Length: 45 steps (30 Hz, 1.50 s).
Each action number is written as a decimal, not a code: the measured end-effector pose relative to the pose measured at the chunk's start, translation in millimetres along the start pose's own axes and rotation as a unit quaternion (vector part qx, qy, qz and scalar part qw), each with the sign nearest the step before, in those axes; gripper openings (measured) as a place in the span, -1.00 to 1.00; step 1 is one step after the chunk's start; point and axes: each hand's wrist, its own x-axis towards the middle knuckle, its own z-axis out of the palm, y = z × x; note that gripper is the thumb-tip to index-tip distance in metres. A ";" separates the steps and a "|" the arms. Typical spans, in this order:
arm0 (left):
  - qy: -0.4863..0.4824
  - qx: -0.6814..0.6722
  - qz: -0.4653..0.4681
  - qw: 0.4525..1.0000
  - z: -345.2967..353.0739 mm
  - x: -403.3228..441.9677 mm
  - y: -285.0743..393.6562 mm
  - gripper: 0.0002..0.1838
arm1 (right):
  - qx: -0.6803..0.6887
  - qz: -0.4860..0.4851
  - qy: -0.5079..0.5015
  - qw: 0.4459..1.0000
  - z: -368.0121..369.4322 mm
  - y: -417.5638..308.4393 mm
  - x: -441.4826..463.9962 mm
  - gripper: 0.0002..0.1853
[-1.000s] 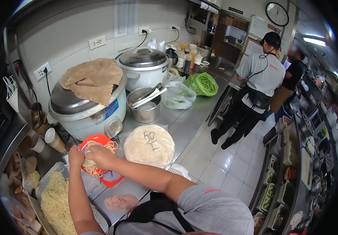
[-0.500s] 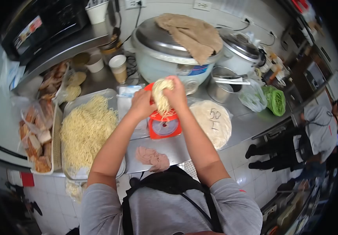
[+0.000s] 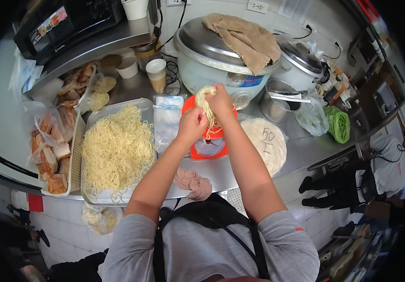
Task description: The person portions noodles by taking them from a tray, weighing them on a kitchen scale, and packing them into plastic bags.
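Over a red scale (image 3: 210,148) with a round dial, my right hand (image 3: 221,102) grips a bundle of pale noodles (image 3: 206,99), whose loose strands hang toward the scale's red top. My left hand (image 3: 193,125) is closed against the lower left side of the same strands. Left of the scale lie plastic bags (image 3: 167,123), then a metal tray (image 3: 147,104) heaped with loose noodles (image 3: 116,152). A round white bagged item (image 3: 264,144) marked "50" rests to the right. A crumpled pinkish cloth (image 3: 193,184) is near the counter edge.
A large cooker (image 3: 198,70) with a brown cloth (image 3: 249,42) stands behind the scale. A metal pot (image 3: 276,107) and green vegetables in plastic (image 3: 338,124) are at right. Bagged meat (image 3: 47,145) fills a basket at far left. A person (image 3: 385,164) stands beyond the counter.
The view has swung toward the noodle tray and body. Noodles that were low in the red top a second ago are now lifted in my hands above it.
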 end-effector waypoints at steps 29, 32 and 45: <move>0.032 -0.073 -0.024 0.997 -15.0 -51.7 52.6 -0.96 | 0.657 0.239 -0.211 0.683 15.8 -23.8 -43.4 -0.74; 0.054 -0.070 -0.025 0.996 -31.1 -68.8 69.2 -0.90 | 0.588 0.134 -0.191 0.774 93.7 -5.1 -34.4 -0.73; 0.296 -0.408 -0.265 0.822 -237.7 -79.6 -32.5 -0.85 | 0.354 0.211 -0.547 0.729 116.5 -199.3 -86.6 -0.61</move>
